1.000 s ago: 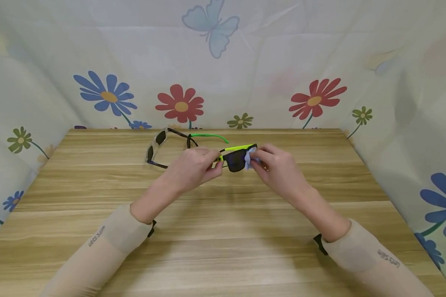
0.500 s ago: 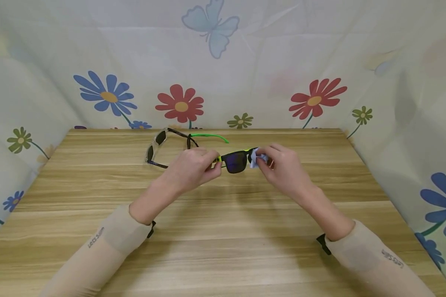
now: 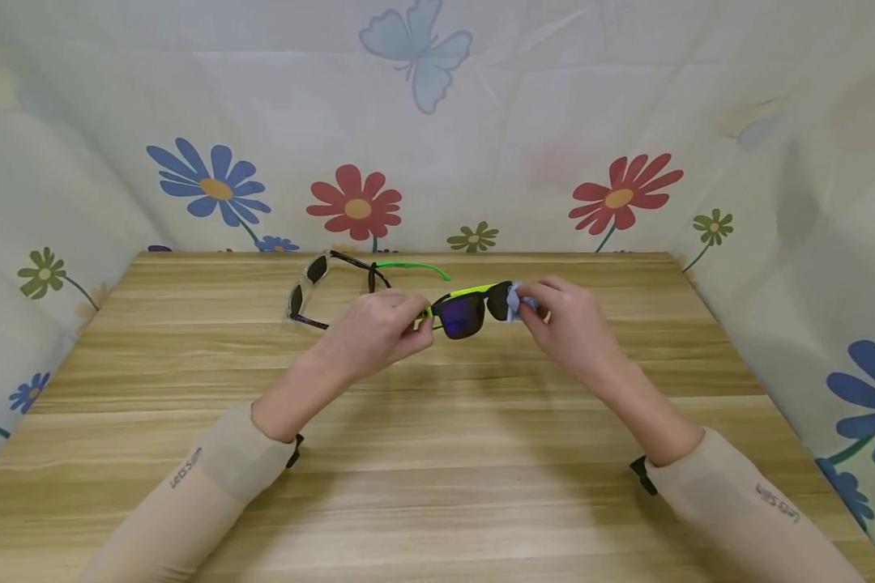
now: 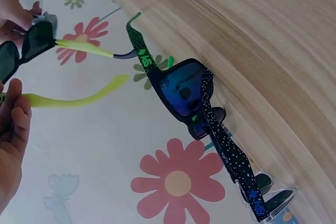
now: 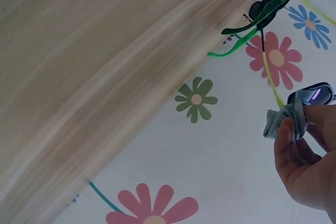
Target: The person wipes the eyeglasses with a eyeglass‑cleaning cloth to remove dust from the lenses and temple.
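Note:
Sunglasses with a black frame, bluish-purple lenses (image 3: pixel 461 316) and yellow-green temples are held above the table, lenses toward me. My left hand (image 3: pixel 372 332) pinches them at the left hinge; in the left wrist view one yellow temple (image 4: pixel 79 100) extends past the fingers. My right hand (image 3: pixel 572 324) pinches a crumpled light-blue cloth (image 3: pixel 514 303) at the outer edge of the right lens. The right wrist view has the cloth (image 5: pixel 287 118) bunched between thumb and fingers, covering part of the frame.
On the wooden table (image 3: pixel 437 453), behind my left hand, lie clear-framed sunglasses (image 3: pixel 308 283) with dark temples. Beside them are black sunglasses with a green temple (image 3: pixel 411 265), partly hidden by the hand. A flower-printed curtain (image 3: pixel 518 121) stands along the table's back and sides.
My right hand and the cloth have moved right across the right lens to its outer edge, uncovering most of it. The sunglasses tilted slightly; my left hand stays nearly in place.

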The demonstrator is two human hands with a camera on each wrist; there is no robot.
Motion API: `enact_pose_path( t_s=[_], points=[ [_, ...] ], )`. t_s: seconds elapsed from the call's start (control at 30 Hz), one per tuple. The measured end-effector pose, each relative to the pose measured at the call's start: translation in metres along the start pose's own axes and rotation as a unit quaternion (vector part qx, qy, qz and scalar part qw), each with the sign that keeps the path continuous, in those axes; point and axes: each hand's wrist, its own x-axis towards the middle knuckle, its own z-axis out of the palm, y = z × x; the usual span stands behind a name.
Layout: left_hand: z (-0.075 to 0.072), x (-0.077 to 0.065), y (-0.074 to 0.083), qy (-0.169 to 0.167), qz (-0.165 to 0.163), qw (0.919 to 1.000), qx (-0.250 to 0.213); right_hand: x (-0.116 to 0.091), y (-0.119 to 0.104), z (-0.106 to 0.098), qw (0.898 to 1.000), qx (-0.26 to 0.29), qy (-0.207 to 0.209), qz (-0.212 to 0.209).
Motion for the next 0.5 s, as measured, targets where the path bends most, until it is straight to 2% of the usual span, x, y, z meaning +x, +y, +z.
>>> enact_pose_path(
  t_s=[0.27, 0.5],
  points=[
    [0.001, -0.001, 0.0, -0.001, 0.002, 1.0, -0.003, 0.0, 0.011, 0.001, 1.0, 0.001, -0.005, 0.026],
    [0.001, -0.002, 0.0, -0.004, 0.001, 1.0, -0.001, 0.0, 0.012, 0.002, 1.0, 0.001, -0.002, 0.03]
  ],
)
